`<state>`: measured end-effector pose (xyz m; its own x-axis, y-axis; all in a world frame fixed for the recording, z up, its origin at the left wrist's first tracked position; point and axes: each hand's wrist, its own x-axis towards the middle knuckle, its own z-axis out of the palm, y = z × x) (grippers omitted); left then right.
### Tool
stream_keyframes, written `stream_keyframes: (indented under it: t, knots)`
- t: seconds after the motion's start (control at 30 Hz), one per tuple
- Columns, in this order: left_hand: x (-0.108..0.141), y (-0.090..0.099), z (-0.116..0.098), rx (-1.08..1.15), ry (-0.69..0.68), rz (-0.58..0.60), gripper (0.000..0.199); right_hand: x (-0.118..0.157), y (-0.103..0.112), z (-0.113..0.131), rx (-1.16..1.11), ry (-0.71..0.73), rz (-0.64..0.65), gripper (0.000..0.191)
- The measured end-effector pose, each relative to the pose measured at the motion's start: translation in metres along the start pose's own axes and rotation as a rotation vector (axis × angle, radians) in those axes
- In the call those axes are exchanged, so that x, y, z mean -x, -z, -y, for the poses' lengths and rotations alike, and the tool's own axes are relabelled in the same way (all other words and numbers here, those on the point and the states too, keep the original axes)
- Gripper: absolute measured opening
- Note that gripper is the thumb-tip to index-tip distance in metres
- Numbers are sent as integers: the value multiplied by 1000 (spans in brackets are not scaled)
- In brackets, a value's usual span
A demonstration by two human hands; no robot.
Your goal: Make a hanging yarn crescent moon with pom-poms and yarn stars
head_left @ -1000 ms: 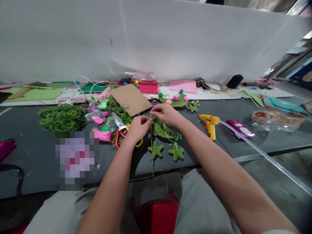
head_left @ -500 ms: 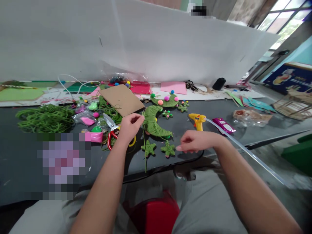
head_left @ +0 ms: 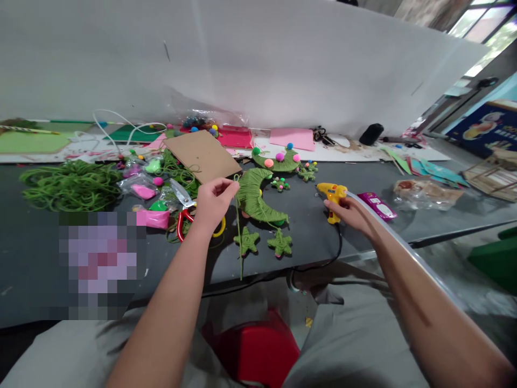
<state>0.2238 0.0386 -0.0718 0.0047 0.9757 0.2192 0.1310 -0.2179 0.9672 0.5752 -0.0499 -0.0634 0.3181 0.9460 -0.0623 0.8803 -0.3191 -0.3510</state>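
My left hand (head_left: 215, 203) is closed in a pinch on a strand of green yarn (head_left: 241, 258), which hangs down past a yarn-wrapped star. Right beside it lies a crescent wrapped in green yarn (head_left: 253, 200). Two green stars, one on the left (head_left: 247, 240) and one on the right (head_left: 280, 243), lie nearer the table's front edge. My right hand (head_left: 350, 212) has its fingers around the handle of a yellow glue gun (head_left: 332, 192), whose nozzle points left. A long clear glue stick (head_left: 398, 245) sticks out of its back, running along my forearm.
Red-and-yellow-handled scissors (head_left: 184, 195) lie left of my left hand, by a heap of green yarn (head_left: 70, 185). Behind are a brown board (head_left: 204, 155) and a second crescent with pompoms (head_left: 274, 161). A purple packet (head_left: 377, 206) lies right of the gun; its black cord (head_left: 340, 245) trails along the front edge.
My right hand has moved up and right from beside the right star and taken hold of the glue gun. My left hand keeps its pinch at nearly the same place.
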Motion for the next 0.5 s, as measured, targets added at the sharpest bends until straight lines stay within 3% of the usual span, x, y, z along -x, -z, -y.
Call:
stream_keyframes:
  t: [0.13,0.2,0.3,0.5]
  knots:
    - [-1,0,4,48,-20,-16,16,-11,-8,20,-248,26,-261,33]
    - [-2,0,7,58,-19,-29,16,-11,-4,38,-503,66,-263,34]
    - [-4,1,10,63,12,-72,18,-7,1,73,-759,163,-107,36]
    - [-6,6,10,16,77,-132,18,0,-7,135,-668,385,258,37]
